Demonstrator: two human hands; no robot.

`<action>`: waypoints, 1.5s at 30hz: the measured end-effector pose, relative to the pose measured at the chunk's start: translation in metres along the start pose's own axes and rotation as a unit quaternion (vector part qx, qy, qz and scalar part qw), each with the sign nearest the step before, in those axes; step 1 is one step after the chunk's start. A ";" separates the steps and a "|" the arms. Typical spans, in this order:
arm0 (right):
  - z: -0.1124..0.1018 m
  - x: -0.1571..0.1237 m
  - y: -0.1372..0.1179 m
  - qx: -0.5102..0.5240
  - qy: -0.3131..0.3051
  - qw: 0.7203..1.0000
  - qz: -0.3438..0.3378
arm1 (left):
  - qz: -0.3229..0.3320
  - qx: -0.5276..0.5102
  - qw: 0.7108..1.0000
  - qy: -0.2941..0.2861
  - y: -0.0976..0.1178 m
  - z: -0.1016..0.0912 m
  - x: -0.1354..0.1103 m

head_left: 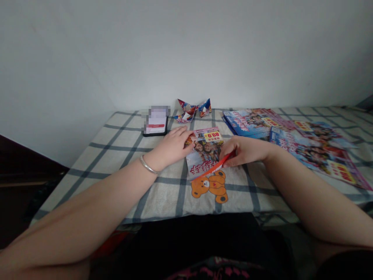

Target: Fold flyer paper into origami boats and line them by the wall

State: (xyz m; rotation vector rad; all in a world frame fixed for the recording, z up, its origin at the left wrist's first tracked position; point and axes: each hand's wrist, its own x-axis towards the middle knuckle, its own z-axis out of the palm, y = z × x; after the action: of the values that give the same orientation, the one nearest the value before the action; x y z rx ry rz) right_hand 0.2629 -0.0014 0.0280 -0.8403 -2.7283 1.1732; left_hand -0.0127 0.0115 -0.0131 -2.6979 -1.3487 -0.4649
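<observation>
A printed flyer (201,161) with a yellow price box lies in front of me on the checked tablecloth, its top print upside down to me. My left hand (176,143) rests on its left side, fingers stretched out and lying flat. Along the flyer's lower right runs a slanting red strip (214,168) with pale lettering, seemingly a turned-up edge of the same paper. My right hand (240,151) pinches this edge between thumb and fingers. Just below, a brown teddy bear print (210,186) shows on the cloth.
Behind the flyer stands a folded paper shape (194,110) made of similar printed paper. A phone (157,122) with a lit screen lies to its left. On the right are a stack of flyers (253,122) and more flyers (317,155), partly behind my right forearm. A wall (186,50) closes off the back.
</observation>
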 end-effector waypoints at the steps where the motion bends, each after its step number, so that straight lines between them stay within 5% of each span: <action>1: 0.000 0.000 0.001 0.012 -0.012 1.000 0.009 | 0.001 -0.004 1.000 -0.003 0.000 0.000 0.000; 11: 0.000 -0.002 0.001 0.106 -0.073 0.991 0.040 | 0.070 -0.041 0.997 -0.003 0.002 -0.004 0.002; 19: 0.000 0.002 -0.002 0.144 -0.033 0.988 0.050 | -0.001 0.018 0.999 0.035 0.006 0.000 0.001; 27: 0.003 0.009 0.004 -0.062 0.122 0.988 0.077 | -0.021 -0.006 0.999 0.032 0.003 0.000 0.004; 36: 0.005 0.013 0.003 -0.172 0.140 0.970 0.097 | -0.025 -0.093 0.995 0.042 -0.008 0.002 0.011; 45: 0.008 0.021 0.011 -0.257 0.224 0.927 0.158 | -0.068 -0.123 0.990 0.030 0.002 -0.002 0.011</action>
State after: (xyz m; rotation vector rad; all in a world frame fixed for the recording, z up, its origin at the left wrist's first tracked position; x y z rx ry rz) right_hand 0.2483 0.0099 0.0116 -1.4363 -2.5740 0.2016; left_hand -0.0057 0.0180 -0.0078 -2.7631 -1.5605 -0.7675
